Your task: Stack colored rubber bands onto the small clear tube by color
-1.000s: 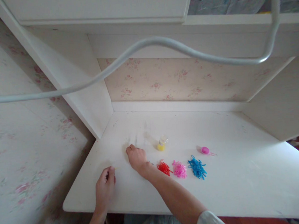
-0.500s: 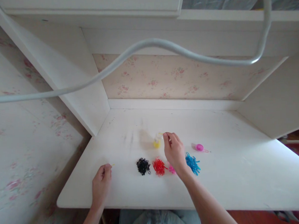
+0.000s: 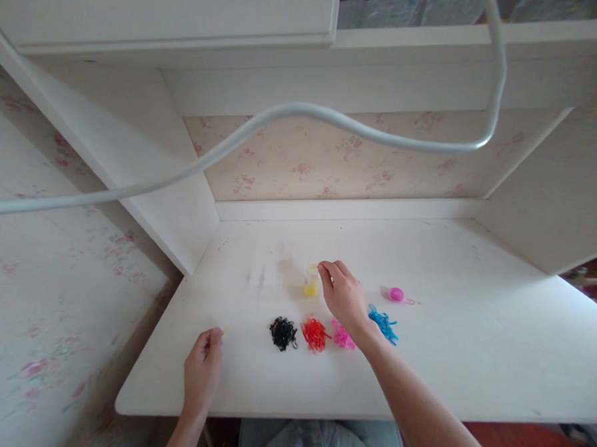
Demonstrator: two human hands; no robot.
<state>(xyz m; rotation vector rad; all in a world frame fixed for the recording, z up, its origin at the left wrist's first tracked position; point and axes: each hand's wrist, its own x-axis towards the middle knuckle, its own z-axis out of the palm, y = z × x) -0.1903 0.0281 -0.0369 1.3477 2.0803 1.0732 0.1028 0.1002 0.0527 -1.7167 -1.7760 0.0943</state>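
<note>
My right hand (image 3: 343, 293) is closed in a pinch on a small yellow rubber band (image 3: 313, 267). It hangs at the mouth of a little clear jar (image 3: 309, 281) that has yellow bands in its bottom. Off to the left, my left hand (image 3: 202, 363) pinches something thin and yellow, which looks like another rubber band (image 3: 227, 329). Between the hands lie a black pile (image 3: 283, 334) and a red pile (image 3: 315, 334) of rubber bands. A pink pile (image 3: 343, 334) and a blue pile (image 3: 383, 324), partly behind my right wrist, continue the row.
A round pink lid (image 3: 397, 294) with a strap lies right of the jar on the white desk (image 3: 460, 348). A thick pale cable (image 3: 343, 120) crosses in front of the view. Side panels (image 3: 551, 183) and an overhead cabinet (image 3: 178, 20) enclose the desk's back.
My right hand has moved slightly left, bringing the yellow band over the jar's mouth. More of the pink pile shows now. My left hand has stayed put. The view has shifted a little.
</note>
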